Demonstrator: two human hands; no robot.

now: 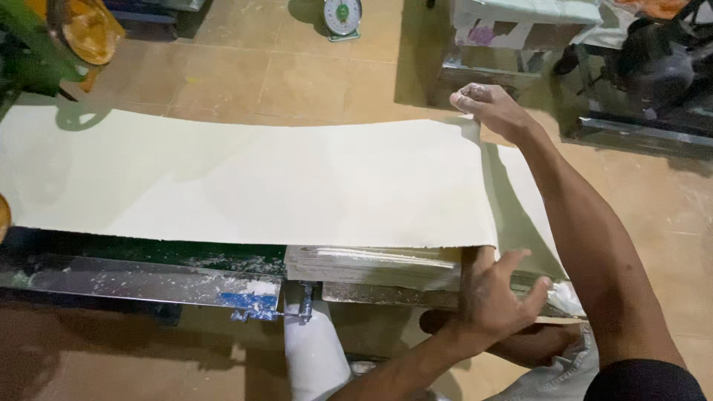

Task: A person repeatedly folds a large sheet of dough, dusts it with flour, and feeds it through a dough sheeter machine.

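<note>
A: Largest item?
B: Dough sheet (245, 182), long axis nine to three o'clock, on the steel-edged table (141, 282).
A: Hands?
B: Right hand (492, 108), fingers pinched on the far corner at one o'clock; left hand (497, 297), fingers spread, flat at the near edge, five o'clock.

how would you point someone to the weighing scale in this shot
Start from the long pale dough sheet stretched across the machine, then look past its far edge to the tan tiled floor. The small dial scale stands there at top centre, the only round white-faced thing with a green middle.
</note>
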